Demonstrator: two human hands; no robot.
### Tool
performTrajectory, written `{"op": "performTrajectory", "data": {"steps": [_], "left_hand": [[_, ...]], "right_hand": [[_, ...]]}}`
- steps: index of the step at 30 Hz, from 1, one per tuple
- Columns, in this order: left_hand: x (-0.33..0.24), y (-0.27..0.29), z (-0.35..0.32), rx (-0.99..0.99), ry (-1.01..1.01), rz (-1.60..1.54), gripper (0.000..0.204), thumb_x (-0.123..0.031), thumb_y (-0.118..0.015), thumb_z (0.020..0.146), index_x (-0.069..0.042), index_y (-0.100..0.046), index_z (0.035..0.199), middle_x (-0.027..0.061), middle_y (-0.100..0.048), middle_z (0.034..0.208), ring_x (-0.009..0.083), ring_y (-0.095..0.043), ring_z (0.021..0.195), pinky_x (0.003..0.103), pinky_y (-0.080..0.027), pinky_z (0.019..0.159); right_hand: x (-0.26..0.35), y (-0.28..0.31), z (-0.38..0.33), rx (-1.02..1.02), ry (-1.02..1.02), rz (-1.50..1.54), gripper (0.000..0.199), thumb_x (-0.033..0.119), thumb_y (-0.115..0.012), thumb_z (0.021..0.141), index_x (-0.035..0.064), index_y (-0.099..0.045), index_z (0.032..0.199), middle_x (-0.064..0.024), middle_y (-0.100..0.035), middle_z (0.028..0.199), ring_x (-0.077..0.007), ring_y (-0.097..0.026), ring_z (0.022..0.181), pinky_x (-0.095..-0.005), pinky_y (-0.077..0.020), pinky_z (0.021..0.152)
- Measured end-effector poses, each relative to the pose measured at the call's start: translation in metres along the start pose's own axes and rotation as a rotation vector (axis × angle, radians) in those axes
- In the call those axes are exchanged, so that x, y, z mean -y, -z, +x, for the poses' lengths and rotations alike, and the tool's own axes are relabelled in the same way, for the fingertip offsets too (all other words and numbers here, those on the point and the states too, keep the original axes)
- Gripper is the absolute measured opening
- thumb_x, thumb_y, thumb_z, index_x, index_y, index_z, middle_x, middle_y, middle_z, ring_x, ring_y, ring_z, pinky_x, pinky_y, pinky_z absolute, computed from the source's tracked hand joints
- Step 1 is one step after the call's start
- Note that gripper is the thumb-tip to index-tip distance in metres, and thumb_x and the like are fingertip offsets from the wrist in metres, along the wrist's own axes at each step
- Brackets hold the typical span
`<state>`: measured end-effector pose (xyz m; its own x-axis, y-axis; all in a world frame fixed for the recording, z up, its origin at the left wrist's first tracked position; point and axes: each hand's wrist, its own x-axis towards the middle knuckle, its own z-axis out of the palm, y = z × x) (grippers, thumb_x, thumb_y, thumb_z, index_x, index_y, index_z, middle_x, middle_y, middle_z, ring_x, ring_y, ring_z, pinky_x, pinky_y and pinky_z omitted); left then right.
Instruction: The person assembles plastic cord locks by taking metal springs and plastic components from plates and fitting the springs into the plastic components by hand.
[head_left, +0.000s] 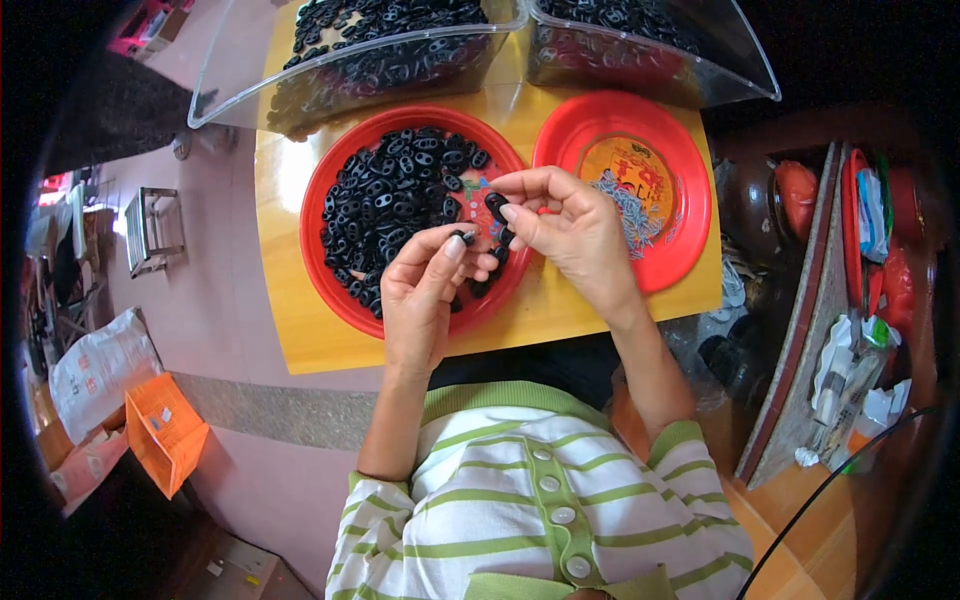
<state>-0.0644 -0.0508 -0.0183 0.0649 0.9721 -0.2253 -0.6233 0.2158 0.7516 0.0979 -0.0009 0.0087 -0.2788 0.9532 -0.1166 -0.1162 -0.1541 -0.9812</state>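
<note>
— Hands?
— Left hand [420, 290]: thumb and fingers pinched on small black piece [468, 239]. Right hand [575, 230]: fingertips nipping glossy black oval [495, 205].
— Position?
— Both over round red tray [311, 205], heaped with two-holed ovals [400, 178]; adjacent, red plate [690, 190], slender metallic pins [632, 218].

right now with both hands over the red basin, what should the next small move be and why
Probably ease the right hand and its black oval piece toward the small dark piece in the left hand: both pieces are pinched at the fingertips, close together yet apart, above the red basin, so a short move would likely let them meet.
</note>
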Motion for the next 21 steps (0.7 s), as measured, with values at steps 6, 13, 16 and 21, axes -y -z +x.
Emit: {"op": "performTrajectory", "data": {"steps": [6, 13, 16, 21], "left_hand": [[0.000, -0.022, 0.003, -0.073, -0.064, -0.012, 0.021, -0.006, -0.052, 0.089, 0.005, -0.056, 0.107, 0.0138, -0.063, 0.098, 0.0205, -0.063, 0.090, 0.030, -0.052, 0.081], [0.009, -0.027, 0.005, -0.073, -0.069, -0.015, 0.022, -0.005, -0.052, 0.090, 0.006, -0.056, 0.107, 0.0143, -0.061, 0.101, 0.0208, -0.063, 0.090, 0.032, -0.053, 0.081], [0.010, -0.027, 0.005, -0.055, -0.068, -0.037, 0.021, -0.006, -0.052, 0.090, 0.006, -0.056, 0.107, 0.0143, -0.061, 0.102, 0.0209, -0.062, 0.090, 0.032, -0.052, 0.082], [0.010, -0.029, 0.007, -0.074, -0.064, -0.064, 0.021, -0.008, -0.052, 0.090, 0.004, -0.056, 0.106, 0.0129, -0.061, 0.102, 0.0206, -0.062, 0.091, 0.033, -0.052, 0.083]], "right_hand": [[0.016, -0.010, -0.017, -0.134, 0.307, -0.462, 0.018, -0.004, -0.059, 0.080, 0.0002, -0.062, 0.097, -0.0050, -0.060, 0.090, -0.0090, -0.060, 0.075, -0.0205, -0.0504, 0.061], [0.006, -0.004, -0.020, -0.221, 0.445, -0.540, 0.015, 0.000, -0.063, 0.076, 0.0024, -0.062, 0.091, -0.0078, -0.058, 0.081, -0.0180, -0.061, 0.068, -0.0269, -0.0497, 0.054], [0.009, -0.002, -0.023, -0.210, 0.398, -0.593, 0.016, 0.000, -0.064, 0.075, 0.0025, -0.063, 0.091, -0.0089, -0.057, 0.080, -0.0199, -0.060, 0.068, -0.0288, -0.0493, 0.057], [0.004, -0.001, -0.022, -0.209, 0.448, -0.561, 0.016, 0.001, -0.064, 0.075, 0.0023, -0.062, 0.091, -0.0101, -0.057, 0.080, -0.0235, -0.059, 0.072, -0.0323, -0.0486, 0.061]]}}
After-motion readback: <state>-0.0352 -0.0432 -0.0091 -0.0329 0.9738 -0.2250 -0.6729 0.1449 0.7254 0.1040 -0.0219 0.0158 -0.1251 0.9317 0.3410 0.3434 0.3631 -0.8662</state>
